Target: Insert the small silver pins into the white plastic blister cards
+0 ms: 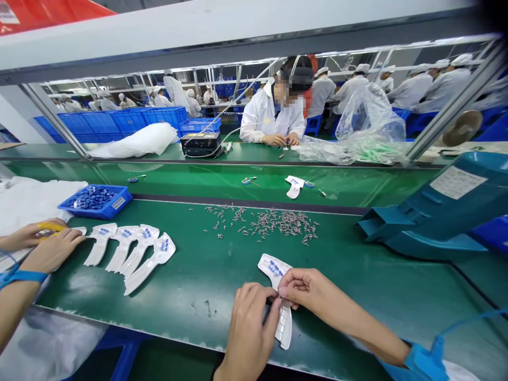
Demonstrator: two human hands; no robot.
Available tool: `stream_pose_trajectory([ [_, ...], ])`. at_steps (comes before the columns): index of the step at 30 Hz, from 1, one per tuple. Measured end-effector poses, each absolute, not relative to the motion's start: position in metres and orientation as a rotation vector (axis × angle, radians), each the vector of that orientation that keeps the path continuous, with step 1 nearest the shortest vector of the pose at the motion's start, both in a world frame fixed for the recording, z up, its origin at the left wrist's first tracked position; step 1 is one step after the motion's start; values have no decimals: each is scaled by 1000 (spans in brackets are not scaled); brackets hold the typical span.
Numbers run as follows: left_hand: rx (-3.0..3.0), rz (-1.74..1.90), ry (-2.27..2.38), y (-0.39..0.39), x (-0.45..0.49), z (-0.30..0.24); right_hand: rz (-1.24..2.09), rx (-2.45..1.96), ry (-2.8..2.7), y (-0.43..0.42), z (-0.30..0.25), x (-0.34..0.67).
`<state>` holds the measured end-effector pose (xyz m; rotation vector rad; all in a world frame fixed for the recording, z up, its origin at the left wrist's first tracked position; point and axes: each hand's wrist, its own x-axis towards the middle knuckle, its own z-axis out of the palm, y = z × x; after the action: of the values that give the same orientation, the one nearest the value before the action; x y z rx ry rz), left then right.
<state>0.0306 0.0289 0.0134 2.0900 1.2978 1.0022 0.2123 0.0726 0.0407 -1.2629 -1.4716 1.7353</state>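
A white curved plastic piece (284,324) with blue parts at its upper end lies on the green bench in front of me. Over its middle, the fingertips of my left hand (249,323) and my right hand (311,291) meet in a pinch. Whatever sits between them is too small and too covered to name. Part of the white piece is hidden beneath my fingers. Just beyond it, small metal pieces (286,225) are scattered in a loose heap.
Several similar white pieces (137,251) lie fanned out at left, near a co-worker's hands (50,251) and a blue bin (107,209) of blue parts. A teal machine (432,206) stands at right. Another person (273,114) works across the green belt (190,180).
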Motion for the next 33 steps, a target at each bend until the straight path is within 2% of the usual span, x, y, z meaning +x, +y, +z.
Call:
stream_pose_trajectory([
  [6, 2055, 947, 1334, 27, 26, 13, 1691, -1282, -1517, 70, 38, 213],
  [10, 2078, 877, 1355, 22, 13, 16, 1550, -1422, -1663, 61, 40, 214],
  [15, 2310, 773, 1012, 9, 3, 19, 1322, -1602, -1921, 50, 47, 207],
  [19, 2395, 742, 967, 2, 5, 16, 1225, -1686, -1995, 50, 52, 202],
  [33, 2366, 744, 1009, 1, 5, 12, 1305, -1688, -2017, 51, 53, 201],
])
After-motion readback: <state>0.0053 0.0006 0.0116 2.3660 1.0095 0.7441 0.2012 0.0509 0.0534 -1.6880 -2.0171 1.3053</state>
